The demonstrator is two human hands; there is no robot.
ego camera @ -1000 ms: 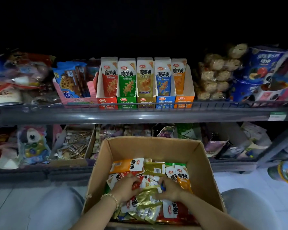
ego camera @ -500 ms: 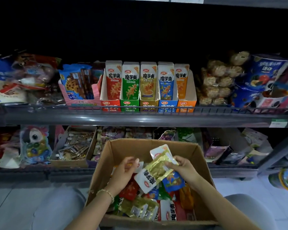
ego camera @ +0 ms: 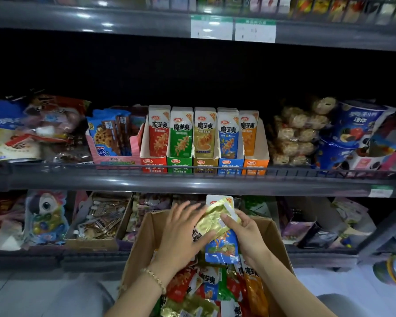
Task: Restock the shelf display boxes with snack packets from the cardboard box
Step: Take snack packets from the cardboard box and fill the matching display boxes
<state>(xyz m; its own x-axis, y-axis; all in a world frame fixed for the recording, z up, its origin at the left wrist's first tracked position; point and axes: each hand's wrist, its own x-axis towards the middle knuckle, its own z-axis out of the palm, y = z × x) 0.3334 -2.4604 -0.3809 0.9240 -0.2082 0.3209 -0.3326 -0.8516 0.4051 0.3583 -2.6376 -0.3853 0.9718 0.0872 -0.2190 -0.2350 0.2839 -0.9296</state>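
Note:
A brown cardboard box (ego camera: 139,245) sits on my lap, filled with mixed red, green, gold, blue and orange snack packets (ego camera: 217,289). Above its far end my right hand (ego camera: 245,234) grips a gold packet (ego camera: 213,223) and a blue packet (ego camera: 222,249) together. My left hand (ego camera: 183,234) lies flat against the gold packet, fingers spread. On the middle shelf stand five display boxes in a row: red (ego camera: 153,164), green (ego camera: 180,165), gold (ego camera: 205,164), blue (ego camera: 230,165) and orange (ego camera: 255,165), each with upright packets.
A pink biscuit box (ego camera: 113,139) stands left of the row, round wrapped snacks (ego camera: 295,133) and blue tubs (ego camera: 354,131) to the right. A wire rail (ego camera: 306,172) edges the shelf. The lower shelf holds a carton of small packets (ego camera: 101,223). An upper shelf (ego camera: 124,21) hangs overhead.
Both hands have lifted from digging in the box, bringing up a gold and a blue packet. The view has tilted upward toward the shelf.

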